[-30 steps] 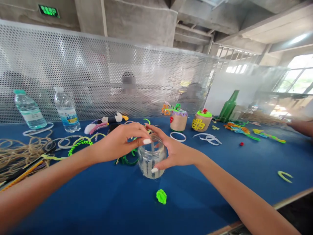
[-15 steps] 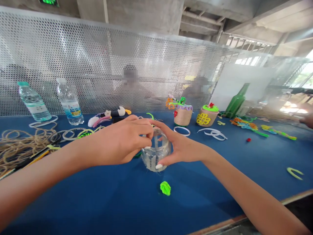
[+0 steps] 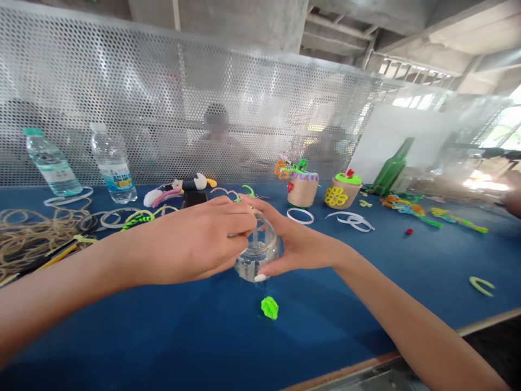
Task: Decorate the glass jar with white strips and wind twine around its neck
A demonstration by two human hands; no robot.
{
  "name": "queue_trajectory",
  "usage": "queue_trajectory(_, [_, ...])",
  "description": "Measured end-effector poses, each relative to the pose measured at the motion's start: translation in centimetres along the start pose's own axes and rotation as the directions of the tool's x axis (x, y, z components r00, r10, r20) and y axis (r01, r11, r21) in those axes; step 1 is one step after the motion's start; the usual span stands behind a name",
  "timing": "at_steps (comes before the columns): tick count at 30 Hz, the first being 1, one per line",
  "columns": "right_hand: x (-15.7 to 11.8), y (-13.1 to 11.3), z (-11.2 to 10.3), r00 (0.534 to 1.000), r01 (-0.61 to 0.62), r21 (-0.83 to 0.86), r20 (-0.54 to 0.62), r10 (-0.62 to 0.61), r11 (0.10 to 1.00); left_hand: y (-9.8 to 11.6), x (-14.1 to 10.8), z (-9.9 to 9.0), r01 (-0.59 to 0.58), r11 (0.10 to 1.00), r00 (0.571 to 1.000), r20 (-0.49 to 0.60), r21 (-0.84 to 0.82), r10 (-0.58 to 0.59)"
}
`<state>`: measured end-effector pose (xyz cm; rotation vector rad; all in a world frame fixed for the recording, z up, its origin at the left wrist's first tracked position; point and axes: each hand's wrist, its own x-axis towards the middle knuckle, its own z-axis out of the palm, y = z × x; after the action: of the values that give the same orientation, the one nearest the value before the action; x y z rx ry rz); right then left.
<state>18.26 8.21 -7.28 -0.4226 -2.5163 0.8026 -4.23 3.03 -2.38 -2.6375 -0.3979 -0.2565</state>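
A clear jar with pale strips on its lower wall stands tilted between my hands above the blue tabletop. My right hand is wrapped round its right side, thumb low on the front and fingers behind. At its upper left, my left hand is closed with bent fingers pressed against the rim. Whether those fingers also pinch something small is hidden. Just in front of the jar lies a bright green fuzzy ball.
Two water bottles and a heap of twine are at the left. Behind the jar stand two twine-wrapped pots. A green bottle, white strips and pipe-cleaner pieces lie right. A perforated metal screen runs behind.
The view has shifted slightly, so the objects appear a little further left and higher. My left hand has turned slightly at the jar's rim; my right hand keeps its hold.
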Motion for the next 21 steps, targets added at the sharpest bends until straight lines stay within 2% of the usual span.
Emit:
queue_trajectory(6, [0.0, -0.5, -0.2, 0.996, -0.090, -0.082, -0.024, 0.088, 0.993, -1.2, 0.0, 1.2, 0.024, 0.981, 0.996, -0.076, -0.195, -0.040])
queue_trajectory(13, [0.1, -0.4, 0.0, 0.995, -0.093, -0.104, -0.034, 0.090, 0.990, -1.7, 0.2, 1.3, 0.110, 0.913, 0.989, -0.053, -0.392, -0.141])
queue_trajectory(16, [0.1, -0.5, 0.0, 0.996, -0.086, -0.097, -0.043, 0.082, 0.992, -2.0, 0.1, 0.9, 0.169, 0.842, 0.983, 0.028, -0.512, -0.181])
queue_trajectory(18, [0.1, -0.6, 0.0, 0.996, -0.083, -0.108, -0.049, 0.078, 0.991, -2.1, 0.0, 0.6, 0.188, 0.831, 0.981, 0.059, -0.523, -0.184])
queue_trajectory(21, [0.2, -0.7, 0.1, 0.995, -0.086, -0.108, -0.055, 0.081, 0.990, -1.9, 0.0, 0.8, 0.199, 0.857, 0.976, 0.013, -0.474, -0.219])
